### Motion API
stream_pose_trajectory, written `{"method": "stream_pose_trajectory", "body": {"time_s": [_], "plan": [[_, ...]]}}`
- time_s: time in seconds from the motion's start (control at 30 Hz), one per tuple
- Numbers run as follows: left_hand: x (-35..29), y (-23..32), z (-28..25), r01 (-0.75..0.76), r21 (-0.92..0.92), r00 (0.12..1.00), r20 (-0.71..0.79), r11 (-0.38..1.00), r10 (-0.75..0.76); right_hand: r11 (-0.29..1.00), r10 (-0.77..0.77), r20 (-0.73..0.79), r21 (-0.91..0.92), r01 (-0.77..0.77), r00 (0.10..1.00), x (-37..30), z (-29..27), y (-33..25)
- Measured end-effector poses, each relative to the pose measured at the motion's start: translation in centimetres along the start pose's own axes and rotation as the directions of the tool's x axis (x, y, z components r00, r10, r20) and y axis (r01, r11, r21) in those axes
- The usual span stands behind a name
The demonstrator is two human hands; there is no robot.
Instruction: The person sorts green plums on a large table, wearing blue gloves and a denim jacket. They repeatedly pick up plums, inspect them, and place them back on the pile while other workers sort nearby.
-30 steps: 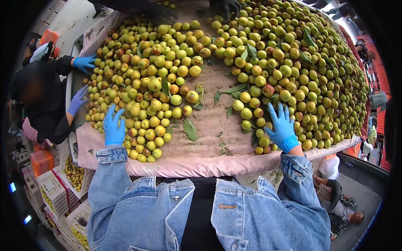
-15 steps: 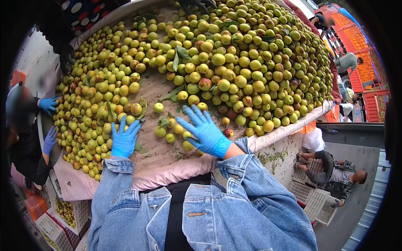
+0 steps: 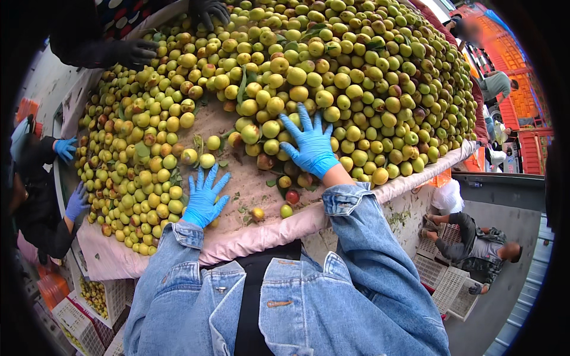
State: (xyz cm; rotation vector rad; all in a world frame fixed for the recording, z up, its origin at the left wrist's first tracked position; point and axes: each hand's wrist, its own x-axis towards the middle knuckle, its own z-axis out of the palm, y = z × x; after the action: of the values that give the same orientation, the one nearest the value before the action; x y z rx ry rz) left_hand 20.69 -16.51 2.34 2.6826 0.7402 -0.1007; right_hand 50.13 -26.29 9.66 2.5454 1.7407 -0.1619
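My left hand [image 3: 203,197], in a blue glove, lies open on the pinkish cloth [image 3: 252,187], fingers spread toward the far side. It is beside the left spread of small round yellow-green fruits [image 3: 133,172] and grips nothing. Farther right, my right hand [image 3: 310,144], also blue-gloved, rests open against the near edge of the large heap of fruits [image 3: 380,89], many blushed red. Its fingers are spread over several of them. Between my hands a strip of cloth shows, with leaf scraps and a few loose fruits, one of them red [image 3: 292,196].
Across the table a co-worker's dark-gloved hands [image 3: 135,53] touch the fruits; at the left another reaches in with blue and purple gloves [image 3: 75,202]. White crates [image 3: 80,326] stand low at left. At right a person sits near more crates [image 3: 448,285]; orange crates [image 3: 504,59] are stacked behind.
My right hand has moved up and right against the heap, and several loose fruits no longer lie on the strip. My left hand has shifted right and nearer. The dark-gloved hands have moved over the fruits.
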Motion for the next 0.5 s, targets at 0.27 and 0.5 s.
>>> {"method": "stream_pose_trajectory", "body": {"time_s": [0.27,0.5], "plan": [[-4.3,-8.1,-2.2,-0.089,0.169,0.996,0.044,0.982,0.083,0.801,-0.595,0.329,0.174,0.572,0.733,-4.4,1.3,-5.7],[-12.5,-8.8,-4.5,0.333,0.127,0.878,0.320,0.934,-0.357,0.967,-0.143,0.499,-0.115,0.229,0.855,-7.6,-2.4,0.0]]}}
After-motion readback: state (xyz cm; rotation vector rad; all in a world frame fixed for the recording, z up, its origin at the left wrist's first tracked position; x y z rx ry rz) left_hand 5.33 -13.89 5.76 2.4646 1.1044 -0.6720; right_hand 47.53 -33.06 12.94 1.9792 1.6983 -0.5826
